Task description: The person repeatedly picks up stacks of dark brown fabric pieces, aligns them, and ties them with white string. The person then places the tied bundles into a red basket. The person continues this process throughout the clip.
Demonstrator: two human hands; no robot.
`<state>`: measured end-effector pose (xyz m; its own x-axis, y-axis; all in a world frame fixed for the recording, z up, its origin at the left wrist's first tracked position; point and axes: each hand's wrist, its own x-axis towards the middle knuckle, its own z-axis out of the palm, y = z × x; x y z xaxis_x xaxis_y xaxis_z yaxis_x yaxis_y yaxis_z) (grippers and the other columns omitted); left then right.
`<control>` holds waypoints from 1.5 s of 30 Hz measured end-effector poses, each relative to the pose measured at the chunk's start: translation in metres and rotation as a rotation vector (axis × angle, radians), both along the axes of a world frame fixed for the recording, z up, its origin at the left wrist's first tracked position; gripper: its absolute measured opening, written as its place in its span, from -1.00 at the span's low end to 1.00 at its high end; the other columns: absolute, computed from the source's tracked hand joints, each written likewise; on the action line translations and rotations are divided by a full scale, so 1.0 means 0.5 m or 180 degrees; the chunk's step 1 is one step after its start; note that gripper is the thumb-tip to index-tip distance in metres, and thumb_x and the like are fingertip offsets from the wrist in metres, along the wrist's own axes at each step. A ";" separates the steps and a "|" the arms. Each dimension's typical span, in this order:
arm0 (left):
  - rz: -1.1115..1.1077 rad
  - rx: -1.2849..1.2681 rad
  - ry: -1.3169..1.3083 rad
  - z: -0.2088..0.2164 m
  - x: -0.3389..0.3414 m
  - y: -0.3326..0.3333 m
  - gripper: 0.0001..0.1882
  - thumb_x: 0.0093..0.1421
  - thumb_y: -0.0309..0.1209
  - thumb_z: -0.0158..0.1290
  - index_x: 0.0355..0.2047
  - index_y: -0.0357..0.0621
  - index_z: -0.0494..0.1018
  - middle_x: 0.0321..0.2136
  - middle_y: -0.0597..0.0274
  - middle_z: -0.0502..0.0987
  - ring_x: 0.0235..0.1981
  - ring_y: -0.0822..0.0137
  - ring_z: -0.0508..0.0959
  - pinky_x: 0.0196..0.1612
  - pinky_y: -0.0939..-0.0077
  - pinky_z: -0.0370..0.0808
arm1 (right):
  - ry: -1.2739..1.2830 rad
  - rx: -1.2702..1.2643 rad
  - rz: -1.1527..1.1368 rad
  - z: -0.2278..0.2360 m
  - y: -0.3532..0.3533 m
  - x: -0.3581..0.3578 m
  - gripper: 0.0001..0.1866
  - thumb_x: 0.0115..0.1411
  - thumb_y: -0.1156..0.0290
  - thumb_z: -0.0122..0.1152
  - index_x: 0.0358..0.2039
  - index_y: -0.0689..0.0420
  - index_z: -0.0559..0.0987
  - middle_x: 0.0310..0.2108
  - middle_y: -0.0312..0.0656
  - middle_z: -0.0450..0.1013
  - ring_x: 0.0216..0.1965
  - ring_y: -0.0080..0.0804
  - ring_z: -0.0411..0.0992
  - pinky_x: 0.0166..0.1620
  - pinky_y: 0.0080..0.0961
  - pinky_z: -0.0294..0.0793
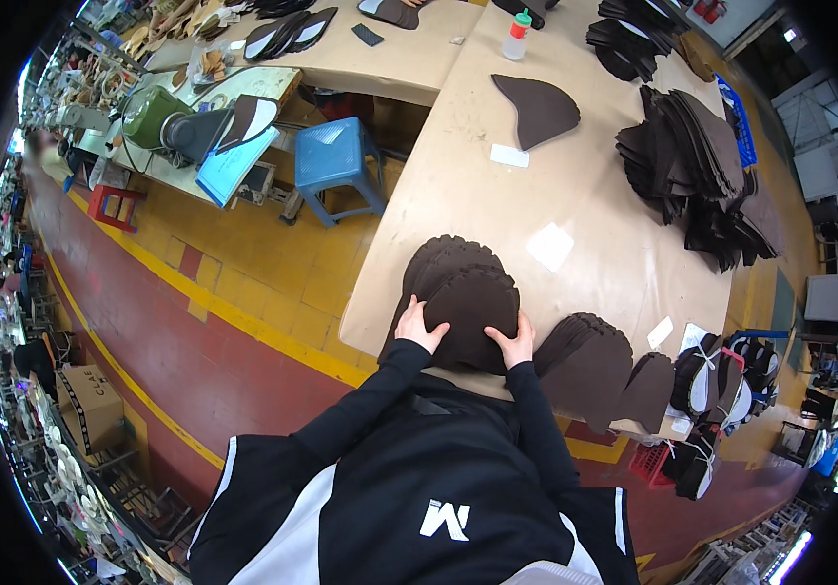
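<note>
At the near edge of the table I hold a stack of dark brown rounded cut pieces (469, 307) with notched far edges. My left hand (422, 328) grips its left side, thumb lying on top and fingers curled around the edge. On the opposite side my right hand (513, 342) does the same, its fingers partly hidden by the pieces. More brown pieces (430, 255) fan out under and behind the held ones. Just right of my right hand lies another fanned stack of brown pieces (584, 366), with a smaller brown stack (647, 390) beside it.
The beige table (458, 195) also bears a single brown piece (541, 109), white cards (549, 247), a bottle with a green cap (516, 37) and a large dark pile (682, 151). Tied bundles (700, 375) sit at the right. A blue stool (333, 156) stands left of the table.
</note>
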<state>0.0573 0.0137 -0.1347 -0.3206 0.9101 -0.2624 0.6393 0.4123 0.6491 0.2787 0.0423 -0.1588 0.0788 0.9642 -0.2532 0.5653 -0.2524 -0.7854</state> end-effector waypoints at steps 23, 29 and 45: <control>-0.0823 0.2168 -0.1718 0.159 -0.005 -0.020 -0.30 -0.22 -0.58 0.30 0.02 -0.08 0.37 -0.22 0.19 0.60 -0.25 0.17 0.59 -0.14 0.38 0.53 | 0.1614 0.0875 -0.0056 0.009 -0.071 0.064 -0.03 -0.03 0.60 0.38 0.27 0.07 -0.05 0.07 -0.05 0.31 0.05 -0.24 0.35 0.15 -0.35 0.30; -0.1446 0.1852 -0.0363 0.164 -0.098 0.041 0.09 -0.39 -0.40 0.44 0.22 -0.04 0.15 0.23 0.14 0.24 0.33 -0.03 0.08 0.34 -0.04 -0.07 | 0.1874 0.0981 0.0465 0.164 -0.016 -0.022 0.14 -0.20 0.71 0.40 0.32 0.03 -0.09 0.13 -0.05 0.24 0.14 -0.22 0.27 0.20 -0.35 0.25; -0.1121 0.2282 -0.0354 0.060 -0.079 -0.025 0.36 -0.26 -0.18 0.43 0.38 -0.13 -0.28 0.35 -0.32 -0.29 0.36 -0.31 -0.36 0.34 -0.13 -0.27 | 0.1204 0.1207 0.1367 0.125 -0.010 -0.028 0.56 -0.32 0.31 0.64 0.35 -0.06 -0.52 0.38 0.19 -0.35 0.41 0.03 -0.26 0.36 -0.13 -0.11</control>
